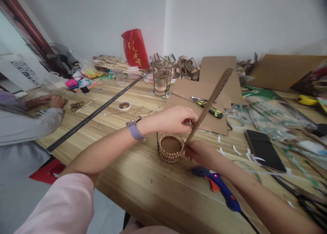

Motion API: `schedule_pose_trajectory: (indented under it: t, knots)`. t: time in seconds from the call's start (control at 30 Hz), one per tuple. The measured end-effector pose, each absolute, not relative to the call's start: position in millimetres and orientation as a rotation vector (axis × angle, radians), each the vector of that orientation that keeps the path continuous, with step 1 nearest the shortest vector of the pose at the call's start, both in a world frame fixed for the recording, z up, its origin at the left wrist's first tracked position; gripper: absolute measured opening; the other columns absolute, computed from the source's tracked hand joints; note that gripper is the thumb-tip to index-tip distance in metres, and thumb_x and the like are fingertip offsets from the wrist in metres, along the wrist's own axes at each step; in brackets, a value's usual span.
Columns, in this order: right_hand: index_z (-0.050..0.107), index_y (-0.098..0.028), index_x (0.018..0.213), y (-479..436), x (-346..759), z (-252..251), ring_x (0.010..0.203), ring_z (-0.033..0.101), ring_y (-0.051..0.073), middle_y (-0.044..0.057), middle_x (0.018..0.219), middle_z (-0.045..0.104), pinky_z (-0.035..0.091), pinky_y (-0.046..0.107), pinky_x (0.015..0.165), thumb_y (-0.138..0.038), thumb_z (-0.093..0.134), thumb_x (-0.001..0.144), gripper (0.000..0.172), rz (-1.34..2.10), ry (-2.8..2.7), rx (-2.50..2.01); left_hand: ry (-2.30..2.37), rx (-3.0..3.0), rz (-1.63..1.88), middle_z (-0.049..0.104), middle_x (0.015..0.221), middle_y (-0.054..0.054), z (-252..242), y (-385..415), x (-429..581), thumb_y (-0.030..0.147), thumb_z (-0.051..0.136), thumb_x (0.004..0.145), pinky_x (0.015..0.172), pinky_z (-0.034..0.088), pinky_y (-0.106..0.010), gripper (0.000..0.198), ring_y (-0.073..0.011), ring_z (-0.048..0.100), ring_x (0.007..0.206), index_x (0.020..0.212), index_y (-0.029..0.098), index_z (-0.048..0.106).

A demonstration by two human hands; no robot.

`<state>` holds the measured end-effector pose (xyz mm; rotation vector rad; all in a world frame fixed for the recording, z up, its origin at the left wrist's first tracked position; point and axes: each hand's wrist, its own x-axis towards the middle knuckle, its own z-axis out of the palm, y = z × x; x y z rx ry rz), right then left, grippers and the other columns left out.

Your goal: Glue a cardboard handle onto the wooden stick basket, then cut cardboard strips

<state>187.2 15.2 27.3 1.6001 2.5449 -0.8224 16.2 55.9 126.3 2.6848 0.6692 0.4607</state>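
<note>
A small round basket [171,149] of short light sticks with a cardboard bottom stands upright on the wooden table. From its right side a long cardboard strip [211,99] rises, slanting up and to the right. My left hand [176,120] is closed on the strip's lower part, above the basket's rim. Lower down, my right hand [201,154] pinches the strip's bottom end against the basket wall; its fingertips are partly hidden. A thin upright piece shows on the basket's left side. Just below my right hand lies a blue glue gun [222,189] with a red light lit.
Behind my hands, a box cutter [208,108] rests on cardboard sheets [178,94]. A phone [265,150], scissors [306,200] and plastic bags lie to the right. Several finished-looking baskets [162,81] stand at the back. At left, another person's hands [55,101] work near beads [77,106].
</note>
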Motion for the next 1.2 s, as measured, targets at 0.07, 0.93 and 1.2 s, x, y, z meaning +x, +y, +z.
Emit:
schedule_pose_trajectory:
  t: [0.07,0.93,1.2]
  knots:
    - [0.066,-0.017,0.083,15,186,28,0.064,0.062,0.015,0.004,0.076,0.071,0.038,0.023,0.059,-0.008,0.042,0.085,0.025,-0.82,2.55,1.607,0.696,2.694,0.453,0.069,0.089,-0.003,126,56,16,0.005,0.056,0.076,0.07,0.046,-0.024,0.025,-0.0145,0.062,0.08,0.092,0.016,0.07]
    - [0.073,-0.018,0.095,3,185,38,0.083,0.067,0.022,0.011,0.095,0.075,0.039,0.025,0.063,-0.02,0.049,0.088,0.025,-0.74,2.568,1.693,0.809,2.572,0.329,0.071,0.104,-0.004,134,50,13,0.014,0.057,0.08,0.087,0.05,-0.032,0.024,-0.0183,0.065,0.096,0.101,0.018,0.069]
    - [0.072,-0.017,0.094,-6,181,33,0.082,0.069,0.022,0.011,0.095,0.076,0.039,0.026,0.061,-0.027,0.048,0.091,0.027,-0.712,2.553,1.748,0.76,2.57,0.302,0.072,0.107,-0.003,137,46,10,0.012,0.057,0.08,0.089,0.049,-0.033,0.028,-0.0188,0.065,0.098,0.103,0.018,0.07]
